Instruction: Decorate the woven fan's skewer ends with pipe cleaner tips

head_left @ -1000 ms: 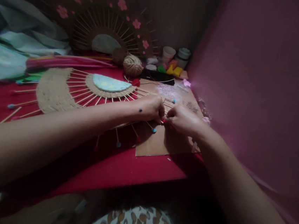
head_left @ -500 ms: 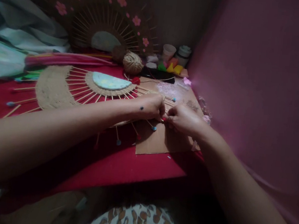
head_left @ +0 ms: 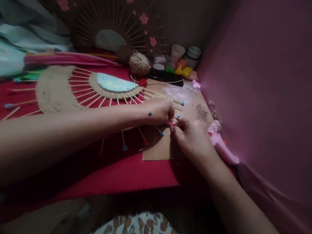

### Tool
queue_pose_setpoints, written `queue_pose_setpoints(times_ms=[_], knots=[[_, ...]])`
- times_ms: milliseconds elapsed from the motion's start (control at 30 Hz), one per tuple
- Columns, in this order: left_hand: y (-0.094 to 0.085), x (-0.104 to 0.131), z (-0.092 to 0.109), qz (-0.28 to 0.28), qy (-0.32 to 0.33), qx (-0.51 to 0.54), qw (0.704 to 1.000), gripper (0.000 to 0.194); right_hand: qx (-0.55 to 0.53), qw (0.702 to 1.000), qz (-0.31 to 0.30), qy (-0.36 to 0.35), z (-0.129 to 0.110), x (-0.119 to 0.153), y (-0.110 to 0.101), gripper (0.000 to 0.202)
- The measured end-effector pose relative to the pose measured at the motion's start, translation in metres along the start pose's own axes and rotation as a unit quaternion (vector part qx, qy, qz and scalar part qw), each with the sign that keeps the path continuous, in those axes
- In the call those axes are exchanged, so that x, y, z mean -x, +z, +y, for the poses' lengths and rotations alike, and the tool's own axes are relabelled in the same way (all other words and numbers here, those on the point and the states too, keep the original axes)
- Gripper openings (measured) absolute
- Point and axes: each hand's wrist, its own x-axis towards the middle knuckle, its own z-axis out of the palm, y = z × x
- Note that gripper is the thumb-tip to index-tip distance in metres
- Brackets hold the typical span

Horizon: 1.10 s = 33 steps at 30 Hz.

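Observation:
A half-round fan of thin wooden sticks (head_left: 91, 99) woven with tan twine lies before me, a pale blue half-disc (head_left: 116, 83) at its centre. Small blue and red tips, such as one blue tip (head_left: 161, 133), cap several stick ends. My left hand (head_left: 160, 110) reaches across the fan, fingers closed in a pinch at its right edge, around a stick end with a small red tip (head_left: 171, 124). Opposite it, my right hand (head_left: 191, 137) pinches at that same red tip, thumb and forefinger together. The fingers partly hide the stick.
Cardboard (head_left: 155, 152) lies under the fan's right side on the red cloth (head_left: 97, 183). A pink glue gun (head_left: 223, 147) rests by the pink curtain (head_left: 271, 87). Behind are a twine ball (head_left: 139, 64), a paper cup (head_left: 177, 53) and a second fan (head_left: 109, 28) with pink flowers.
My right hand has shifted slightly right and toward me, its fingers still at the red tip. The pink glue gun and another blue tip now show. My left hand is nearly still.

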Motion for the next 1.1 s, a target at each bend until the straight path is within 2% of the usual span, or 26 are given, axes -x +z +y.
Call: queue_pose_setpoints(times_ms=[100,167,333,467,667,767,867,967,1100], knots=[[0.000,0.000,0.000,0.012,0.001,-0.010,1.000,0.015,-0.031,0.999,0.019,0.007,0.000,0.008,0.008,0.022],[-0.001,0.000,-0.002,-0.004,0.006,0.012,1.000,0.015,-0.044,0.999,0.019,0.012,0.002,0.007,0.010,0.020],[-0.005,0.002,-0.009,-0.037,0.056,0.096,0.993,0.017,-0.070,0.996,-0.024,0.044,0.011,-0.011,0.008,0.017],[-0.006,0.004,-0.010,-0.038,0.059,0.076,0.995,0.017,-0.014,1.000,-0.006,0.025,0.012,-0.018,0.008,0.018],[-0.005,0.005,-0.006,-0.035,0.045,0.036,0.998,0.016,0.082,0.996,0.025,-0.010,0.004,-0.014,0.008,0.023],[-0.001,0.005,-0.003,-0.014,0.034,-0.023,0.999,0.019,0.061,0.998,0.022,-0.012,0.002,-0.014,0.004,0.021],[0.003,0.006,-0.003,-0.009,0.035,-0.014,0.999,0.019,0.011,1.000,0.018,-0.014,-0.002,-0.012,0.002,0.019],[0.004,0.006,-0.004,-0.005,0.030,-0.008,0.999,0.017,0.007,0.998,0.058,-0.021,-0.007,-0.003,0.009,0.020],[0.001,0.006,-0.004,-0.008,0.032,-0.019,0.999,0.018,0.064,0.981,0.168,-0.072,-0.009,0.015,0.030,0.022]])
